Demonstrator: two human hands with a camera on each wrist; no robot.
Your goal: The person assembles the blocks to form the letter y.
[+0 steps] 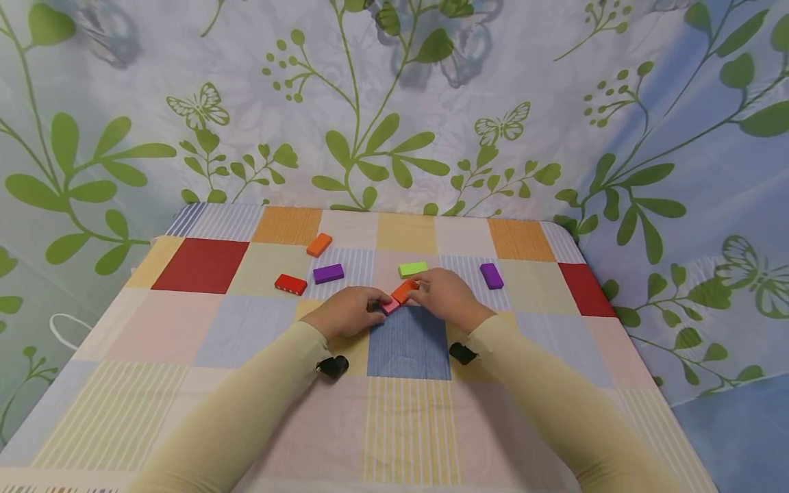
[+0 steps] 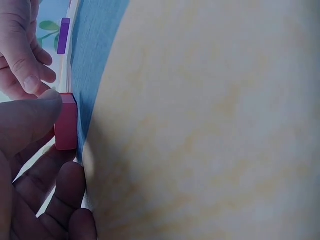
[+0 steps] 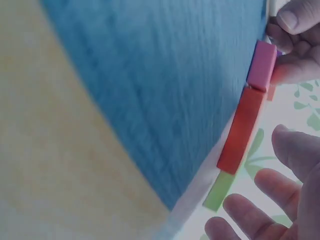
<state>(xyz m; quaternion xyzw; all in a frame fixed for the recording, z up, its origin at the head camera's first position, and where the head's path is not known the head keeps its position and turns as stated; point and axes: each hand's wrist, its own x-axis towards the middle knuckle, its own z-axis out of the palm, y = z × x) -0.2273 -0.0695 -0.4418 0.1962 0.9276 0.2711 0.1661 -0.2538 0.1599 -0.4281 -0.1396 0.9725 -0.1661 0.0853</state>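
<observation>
A pink block [image 1: 390,306], shaped like a domino, lies end to end with an orange block [image 1: 403,292] on the patchwork cloth. My left hand [image 1: 353,311] pinches the pink one; in the left wrist view its thumb lies over the top of that pink block [image 2: 66,127]. Close beside the orange piece is my right hand [image 1: 448,296]. The right wrist view shows its fingers [image 3: 277,187] spread apart, with a narrow gap to the orange block [image 3: 241,131]. Just beyond the pair sits a lime green block [image 1: 413,269].
Left of the hands lie a purple block [image 1: 329,274], a red block [image 1: 290,284] with white dots along its side, and another orange block [image 1: 319,245]. A second purple block [image 1: 492,276] is at the right. A leaf-patterned curtain [image 1: 394,103] hangs behind the table.
</observation>
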